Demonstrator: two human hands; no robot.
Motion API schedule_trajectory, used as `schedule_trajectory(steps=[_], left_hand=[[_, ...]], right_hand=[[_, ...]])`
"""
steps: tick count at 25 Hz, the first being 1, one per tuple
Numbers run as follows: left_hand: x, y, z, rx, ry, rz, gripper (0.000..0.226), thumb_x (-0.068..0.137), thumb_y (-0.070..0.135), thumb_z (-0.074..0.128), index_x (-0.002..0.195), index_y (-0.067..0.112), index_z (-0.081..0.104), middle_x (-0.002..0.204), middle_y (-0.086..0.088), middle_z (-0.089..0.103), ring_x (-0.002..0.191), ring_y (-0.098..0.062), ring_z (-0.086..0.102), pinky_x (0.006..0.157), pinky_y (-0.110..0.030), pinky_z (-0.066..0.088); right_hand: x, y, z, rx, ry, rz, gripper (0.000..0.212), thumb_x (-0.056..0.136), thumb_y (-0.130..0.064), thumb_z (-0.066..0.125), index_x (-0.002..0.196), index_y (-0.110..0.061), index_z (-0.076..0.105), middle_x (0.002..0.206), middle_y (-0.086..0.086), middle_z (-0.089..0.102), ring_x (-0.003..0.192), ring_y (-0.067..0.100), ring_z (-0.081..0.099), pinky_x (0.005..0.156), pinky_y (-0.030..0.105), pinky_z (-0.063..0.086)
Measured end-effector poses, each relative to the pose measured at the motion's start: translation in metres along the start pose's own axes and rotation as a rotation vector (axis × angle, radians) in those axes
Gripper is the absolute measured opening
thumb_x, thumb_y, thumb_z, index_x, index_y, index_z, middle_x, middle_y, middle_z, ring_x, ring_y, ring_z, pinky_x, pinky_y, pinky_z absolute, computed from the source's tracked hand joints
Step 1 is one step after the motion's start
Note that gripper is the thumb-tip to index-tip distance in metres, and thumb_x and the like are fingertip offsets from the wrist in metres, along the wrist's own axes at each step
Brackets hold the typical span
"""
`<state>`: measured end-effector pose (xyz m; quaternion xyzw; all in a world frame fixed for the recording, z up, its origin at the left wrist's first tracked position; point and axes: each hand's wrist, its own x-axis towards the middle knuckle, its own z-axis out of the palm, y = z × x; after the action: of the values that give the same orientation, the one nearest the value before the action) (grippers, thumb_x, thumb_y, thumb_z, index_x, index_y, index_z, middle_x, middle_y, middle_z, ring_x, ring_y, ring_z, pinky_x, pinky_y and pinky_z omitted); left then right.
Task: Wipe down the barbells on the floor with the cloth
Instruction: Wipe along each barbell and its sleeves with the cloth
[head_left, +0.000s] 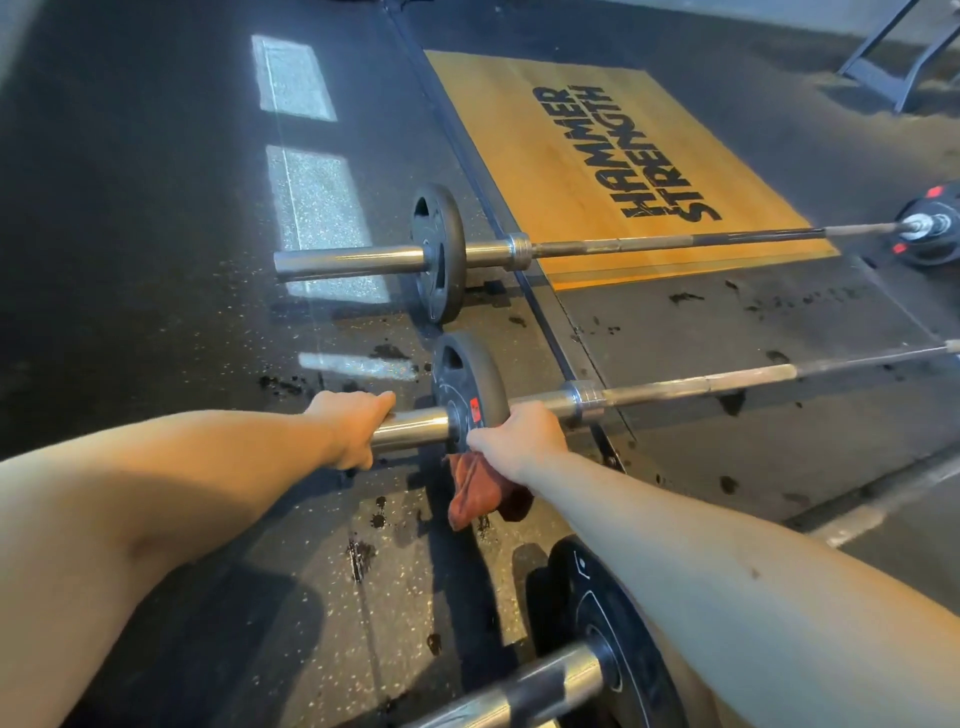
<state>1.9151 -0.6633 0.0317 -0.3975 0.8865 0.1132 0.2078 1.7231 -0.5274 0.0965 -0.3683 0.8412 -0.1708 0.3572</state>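
Three barbells lie on the dark rubber floor. My left hand (353, 426) grips the outer sleeve end of the middle barbell (675, 382), just left of its small black plate (470, 387). On the plate's other side my right hand (519, 441) holds a reddish-brown cloth (478, 491), which hangs down below the sleeve. The far barbell (353, 261) lies parallel beyond, carrying a black plate (439, 249). The near barbell (540, 680) shows at the bottom with a large black plate (597, 623), partly hidden by my right forearm.
A wooden lifting platform (571, 156) with black lettering lies beyond the bars. A black metal frame (893, 67) stands at the top right. Dark wet spots dot the floor (363, 556) and the black mat (779, 312). Sunlit patches mark the floor at left.
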Motion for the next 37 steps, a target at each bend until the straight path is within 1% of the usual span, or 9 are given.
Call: schedule_trajectory(steps=[6,10,14,18,23,25,28,33,37], left_hand=[[-0.002,0.006,0.005,0.003,-0.035,-0.016,0.055,0.078,0.034,0.081,0.118,0.025,0.043,0.091,0.008,0.057,0.080,-0.016,0.061,0.073,-0.034,0.055],[0.003,-0.002,-0.024,-0.188,-0.200,-0.071,0.093,0.077,0.044,0.085,0.147,0.014,0.033,0.135,-0.009,0.054,0.119,-0.029,0.058,0.097,-0.041,0.050],[0.013,0.042,-0.090,-0.552,0.282,0.001,0.062,0.097,0.045,0.061,0.149,0.015,0.041,0.150,-0.010,0.045,0.130,-0.028,0.052,0.109,-0.042,0.044],[0.028,0.104,-0.112,-0.415,0.226,0.100,0.069,0.097,0.061,0.049,0.151,0.019,0.040,0.153,-0.008,0.039,0.140,-0.028,0.037,0.113,-0.051,0.039],[0.033,0.111,-0.071,-0.137,0.377,0.012,0.060,0.101,0.057,0.035,0.150,0.023,0.037,0.161,-0.005,0.028,0.151,-0.029,0.017,0.124,-0.055,0.015],[0.037,0.114,-0.066,-0.123,0.419,0.011,0.058,0.102,0.056,0.032,0.149,0.024,0.038,0.160,-0.004,0.031,0.150,-0.028,0.020,0.124,-0.053,0.016],[0.038,0.118,-0.067,-0.123,0.407,-0.007,0.055,0.103,0.053,0.032,0.149,0.024,0.038,0.160,-0.004,0.031,0.149,-0.028,0.022,0.124,-0.050,0.020],[0.047,0.112,-0.065,-0.098,0.424,-0.015,0.050,0.101,0.049,0.033,0.142,0.022,0.044,0.152,-0.004,0.039,0.143,-0.028,0.030,0.122,-0.048,0.024],[0.047,0.111,-0.061,-0.086,0.439,-0.028,0.048,0.100,0.048,0.034,0.138,0.022,0.048,0.148,-0.004,0.043,0.138,-0.028,0.034,0.120,-0.048,0.029]], right_hand=[[0.001,0.015,-0.005,-0.017,-0.110,-0.009,0.059,0.076,-0.051,0.081,0.119,-0.014,0.064,0.110,0.003,0.068,0.104,0.024,0.065,0.092,0.039,0.057],[0.004,0.036,-0.052,0.096,-0.170,0.124,0.078,0.077,-0.047,0.086,0.140,-0.010,0.058,0.136,0.007,0.062,0.118,0.025,0.059,0.100,0.036,0.049],[0.043,0.059,-0.112,0.263,0.215,0.283,0.060,0.078,-0.047,0.085,0.118,-0.006,0.066,0.119,0.008,0.069,0.098,0.024,0.063,0.093,0.036,0.054],[0.081,0.035,-0.112,0.357,0.476,-0.017,0.020,0.095,-0.040,0.070,0.101,-0.022,0.069,0.096,-0.008,0.066,0.095,0.018,0.063,0.082,0.035,0.055],[0.103,0.081,-0.027,-0.236,0.383,-0.461,0.038,0.097,-0.011,0.065,0.135,-0.016,0.064,0.141,0.002,0.056,0.135,0.024,0.044,0.118,0.045,0.036],[0.091,0.102,0.001,-0.221,0.431,-0.513,0.056,0.092,0.000,0.068,0.143,-0.018,0.057,0.153,-0.001,0.043,0.144,0.022,0.035,0.123,0.040,0.025],[0.086,0.097,-0.001,-0.044,0.369,-0.468,0.037,0.102,-0.022,0.061,0.137,-0.033,0.058,0.139,-0.015,0.041,0.134,0.009,0.044,0.115,0.032,0.035],[0.133,0.048,-0.025,-0.429,0.226,-0.393,0.038,0.097,-0.020,0.063,0.135,-0.020,0.063,0.134,0.005,0.057,0.128,0.028,0.046,0.110,0.044,0.040],[0.097,0.065,-0.007,-0.226,0.253,-0.579,0.036,0.090,-0.011,0.072,0.124,-0.019,0.069,0.124,0.001,0.044,0.115,0.022,0.039,0.101,0.033,0.042]])
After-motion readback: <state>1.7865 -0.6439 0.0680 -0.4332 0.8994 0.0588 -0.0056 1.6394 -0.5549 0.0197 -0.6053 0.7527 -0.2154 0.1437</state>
